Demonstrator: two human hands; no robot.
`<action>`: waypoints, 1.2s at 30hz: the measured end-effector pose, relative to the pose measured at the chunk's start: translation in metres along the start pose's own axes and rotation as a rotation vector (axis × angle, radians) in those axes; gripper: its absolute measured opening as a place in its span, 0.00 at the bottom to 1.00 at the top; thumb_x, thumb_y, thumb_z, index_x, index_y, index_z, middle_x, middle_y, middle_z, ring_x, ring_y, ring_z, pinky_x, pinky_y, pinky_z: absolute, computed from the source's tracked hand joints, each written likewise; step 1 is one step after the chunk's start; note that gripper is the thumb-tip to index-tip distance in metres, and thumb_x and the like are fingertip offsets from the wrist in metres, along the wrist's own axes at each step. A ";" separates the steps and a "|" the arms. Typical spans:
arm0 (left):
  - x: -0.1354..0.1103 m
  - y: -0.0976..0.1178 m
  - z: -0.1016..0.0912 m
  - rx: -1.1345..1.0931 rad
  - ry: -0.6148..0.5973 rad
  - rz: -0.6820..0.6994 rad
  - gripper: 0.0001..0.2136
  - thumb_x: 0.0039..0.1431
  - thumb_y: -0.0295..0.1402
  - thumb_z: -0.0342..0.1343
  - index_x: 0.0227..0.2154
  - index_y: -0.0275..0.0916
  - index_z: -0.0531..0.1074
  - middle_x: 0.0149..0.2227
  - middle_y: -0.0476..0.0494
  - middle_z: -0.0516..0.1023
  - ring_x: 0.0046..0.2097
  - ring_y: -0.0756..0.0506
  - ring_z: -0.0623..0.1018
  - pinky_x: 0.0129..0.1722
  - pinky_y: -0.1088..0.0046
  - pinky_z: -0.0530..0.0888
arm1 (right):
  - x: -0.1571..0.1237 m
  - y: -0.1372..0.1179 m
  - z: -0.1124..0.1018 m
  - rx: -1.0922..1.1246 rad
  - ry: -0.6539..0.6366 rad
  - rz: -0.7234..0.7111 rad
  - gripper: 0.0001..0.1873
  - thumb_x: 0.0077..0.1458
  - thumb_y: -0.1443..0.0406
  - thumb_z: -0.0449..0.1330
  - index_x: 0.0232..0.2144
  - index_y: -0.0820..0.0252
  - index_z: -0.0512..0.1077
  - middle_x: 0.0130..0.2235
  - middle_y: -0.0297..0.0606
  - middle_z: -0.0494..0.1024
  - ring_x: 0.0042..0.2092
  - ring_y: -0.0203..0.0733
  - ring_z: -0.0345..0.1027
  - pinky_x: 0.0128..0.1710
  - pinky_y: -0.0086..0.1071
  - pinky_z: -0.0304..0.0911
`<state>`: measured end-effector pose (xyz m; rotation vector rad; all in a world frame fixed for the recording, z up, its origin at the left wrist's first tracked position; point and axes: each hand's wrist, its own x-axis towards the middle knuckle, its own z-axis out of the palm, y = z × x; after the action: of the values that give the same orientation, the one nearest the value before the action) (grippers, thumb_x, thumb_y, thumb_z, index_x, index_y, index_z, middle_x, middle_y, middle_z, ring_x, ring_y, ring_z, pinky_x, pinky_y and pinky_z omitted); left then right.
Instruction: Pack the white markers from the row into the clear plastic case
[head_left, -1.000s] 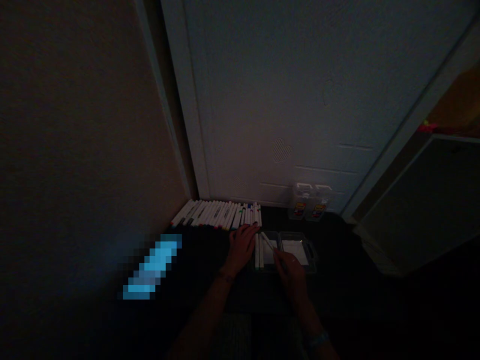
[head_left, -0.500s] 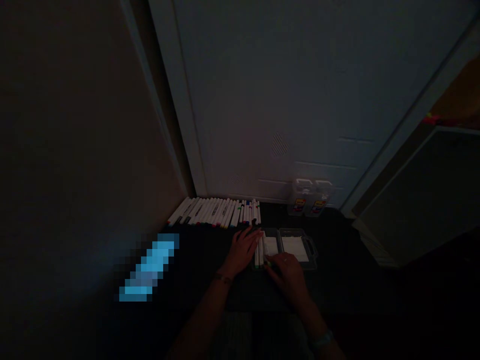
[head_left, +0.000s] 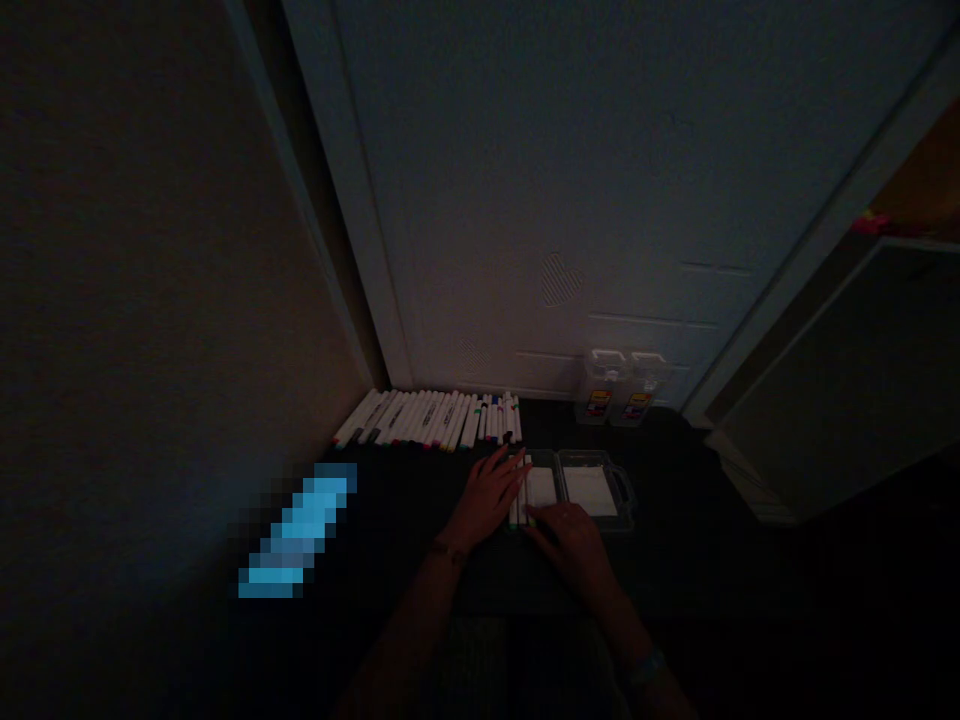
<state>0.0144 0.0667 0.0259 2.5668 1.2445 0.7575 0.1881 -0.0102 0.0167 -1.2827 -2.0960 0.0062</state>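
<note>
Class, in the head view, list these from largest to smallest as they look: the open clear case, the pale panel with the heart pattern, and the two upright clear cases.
1. Pale panel
2. Open clear case
3. Left upright case and right upright case: they look alike, so unranked.

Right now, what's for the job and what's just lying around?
For the job, it seems:
white marker pens by the left hand and right hand
open clear plastic case holding them
row of white, coloured-end pens behind

Probably just lying about:
two clear plastic boxes with yellow-red labels
pixelated blue shape, unidentifiable

Very dim, shadowy (and apparently grainy)
</note>
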 end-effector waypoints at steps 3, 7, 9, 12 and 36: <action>0.001 0.000 0.001 0.003 -0.015 0.026 0.18 0.66 0.35 0.37 0.56 0.52 0.59 0.61 0.54 0.58 0.63 0.46 0.51 0.58 0.60 0.54 | -0.001 0.001 0.001 0.001 -0.006 -0.010 0.13 0.58 0.61 0.55 0.44 0.56 0.70 0.36 0.39 0.77 0.38 0.43 0.69 0.41 0.37 0.62; 0.000 0.000 0.001 -0.007 -0.030 0.029 0.19 0.65 0.35 0.37 0.58 0.51 0.57 0.60 0.54 0.59 0.63 0.46 0.51 0.58 0.59 0.54 | -0.001 0.001 0.002 -0.012 -0.004 -0.001 0.12 0.58 0.61 0.54 0.43 0.56 0.71 0.36 0.39 0.76 0.38 0.43 0.69 0.40 0.37 0.62; -0.001 0.001 0.001 -0.016 -0.034 0.023 0.19 0.65 0.36 0.38 0.57 0.51 0.57 0.60 0.53 0.60 0.63 0.46 0.52 0.58 0.59 0.54 | -0.001 0.001 0.002 -0.012 -0.001 -0.007 0.12 0.58 0.61 0.54 0.43 0.57 0.71 0.36 0.40 0.76 0.38 0.43 0.69 0.40 0.37 0.62; -0.001 0.001 0.000 -0.029 -0.038 0.010 0.18 0.65 0.36 0.38 0.57 0.51 0.58 0.59 0.53 0.62 0.62 0.45 0.54 0.58 0.58 0.54 | -0.001 0.000 0.000 -0.004 -0.015 -0.005 0.12 0.58 0.61 0.54 0.43 0.56 0.71 0.36 0.39 0.76 0.38 0.43 0.68 0.40 0.37 0.62; -0.002 0.001 0.000 -0.017 -0.016 0.016 0.18 0.65 0.35 0.39 0.57 0.50 0.59 0.59 0.51 0.62 0.61 0.45 0.56 0.57 0.60 0.56 | 0.005 -0.005 -0.005 -0.027 -0.033 0.068 0.11 0.59 0.64 0.52 0.43 0.54 0.69 0.38 0.38 0.74 0.42 0.44 0.65 0.48 0.42 0.56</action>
<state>0.0142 0.0646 0.0260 2.5670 1.2085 0.7464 0.1852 -0.0106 0.0251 -1.3789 -2.0856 0.0290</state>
